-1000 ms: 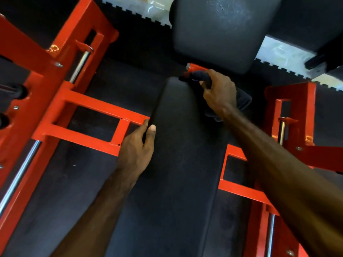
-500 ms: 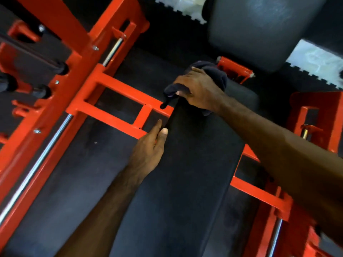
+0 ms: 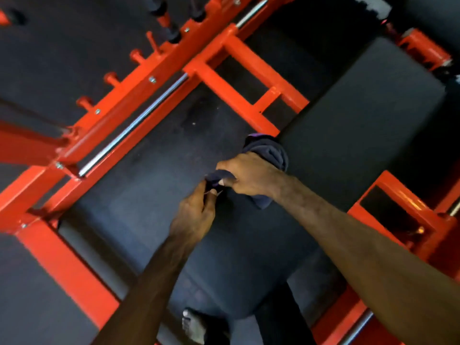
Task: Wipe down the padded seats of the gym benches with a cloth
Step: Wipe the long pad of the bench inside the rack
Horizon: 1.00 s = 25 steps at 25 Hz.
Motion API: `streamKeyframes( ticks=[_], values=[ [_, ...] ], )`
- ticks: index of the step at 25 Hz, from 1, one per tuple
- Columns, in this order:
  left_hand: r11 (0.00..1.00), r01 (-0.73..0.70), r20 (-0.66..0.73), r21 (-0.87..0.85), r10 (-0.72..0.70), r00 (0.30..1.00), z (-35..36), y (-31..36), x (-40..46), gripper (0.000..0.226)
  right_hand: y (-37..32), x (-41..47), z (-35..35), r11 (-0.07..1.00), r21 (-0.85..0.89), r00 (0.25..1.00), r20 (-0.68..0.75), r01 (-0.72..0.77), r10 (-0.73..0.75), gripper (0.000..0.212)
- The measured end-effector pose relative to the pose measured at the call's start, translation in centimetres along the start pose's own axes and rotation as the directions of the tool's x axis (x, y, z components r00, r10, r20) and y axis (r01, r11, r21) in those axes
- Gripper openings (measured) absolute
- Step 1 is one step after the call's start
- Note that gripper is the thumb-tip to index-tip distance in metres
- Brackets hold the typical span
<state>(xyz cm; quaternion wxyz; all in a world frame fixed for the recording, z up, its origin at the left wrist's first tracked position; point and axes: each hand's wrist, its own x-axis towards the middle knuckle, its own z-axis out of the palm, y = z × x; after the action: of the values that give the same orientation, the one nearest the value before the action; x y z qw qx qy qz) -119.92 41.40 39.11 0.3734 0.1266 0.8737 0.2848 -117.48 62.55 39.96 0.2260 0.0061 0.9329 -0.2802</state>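
Head view, looking steeply down. Black padded bench seat [image 3: 348,135] is running from frame centre to the upper right; long rectangular pad, matte, finely grained vinyl-like cover, rounded corners. Dark navy cloth [image 3: 271,155] is sitting bunched at the pad's left edge, centre of frame; soft, thick, folded into rolls, one tail hanging down toward lower centre. Right hand [image 3: 251,175] is lying over the cloth with fingers curled around it, gripping it against the pad edge. Left hand [image 3: 196,215] is reaching up from below, thumb and fingertips pinching a loose corner of the same cloth just under the right hand. The two hands are nearly touching. Glossy orange-red steel frame [image 3: 239,93] is flanking the pad: square-section tubes, welded crossbars, bolts, short pegs along the upper-left beam. Polished chrome rod [image 3: 134,125] is running diagonally beside that beam. Dark rubber floor [image 3: 139,170], speckled and matte, is filling the left and lower frame. A bare foot [image 3: 194,327] is showing at bottom centre. Image slightly motion-blurred.
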Motion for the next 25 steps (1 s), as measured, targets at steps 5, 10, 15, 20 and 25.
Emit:
streamKeyframes(
  ticks=[5, 10, 15, 20, 25],
  values=[
    [0.928, -0.030, -0.185, -0.372, -0.043, 0.982, -4.6, -11.6, -10.5, 0.059, -13.0, 0.1, 8.0, 0.930, 0.365, 0.995, -0.100, 0.041, -0.004, 0.022],
    [0.656, 0.032, -0.217, -0.754, -0.294, 0.931, -8.8, -24.1, -20.1, 0.094, -30.4, -1.4, 15.6, 0.263, 0.960, 0.988, -0.121, 0.094, 0.091, 0.020],
    [0.111, -0.174, -0.198, -0.978, -0.252, 0.947, -14.7, -32.5, -31.0, 0.053, -46.3, -4.0, 20.1, -0.251, 0.929, 0.941, 0.202, -0.273, -0.273, 0.071],
    [0.059, -0.367, -0.344, -0.928, -0.513, 0.786, -20.3, -38.6, -44.6, 0.061, -59.4, -5.5, 23.7, 0.069, 0.947, 0.919, 0.320, -0.313, -0.230, 0.063],
    [0.384, -0.367, -0.530, -0.847, -0.651, 0.543, -25.7, -42.3, -56.1, 0.092, -74.1, -6.0, 25.2, 0.356, 0.916, 0.916, 0.292, -0.184, -0.276, 0.061]
  ],
)
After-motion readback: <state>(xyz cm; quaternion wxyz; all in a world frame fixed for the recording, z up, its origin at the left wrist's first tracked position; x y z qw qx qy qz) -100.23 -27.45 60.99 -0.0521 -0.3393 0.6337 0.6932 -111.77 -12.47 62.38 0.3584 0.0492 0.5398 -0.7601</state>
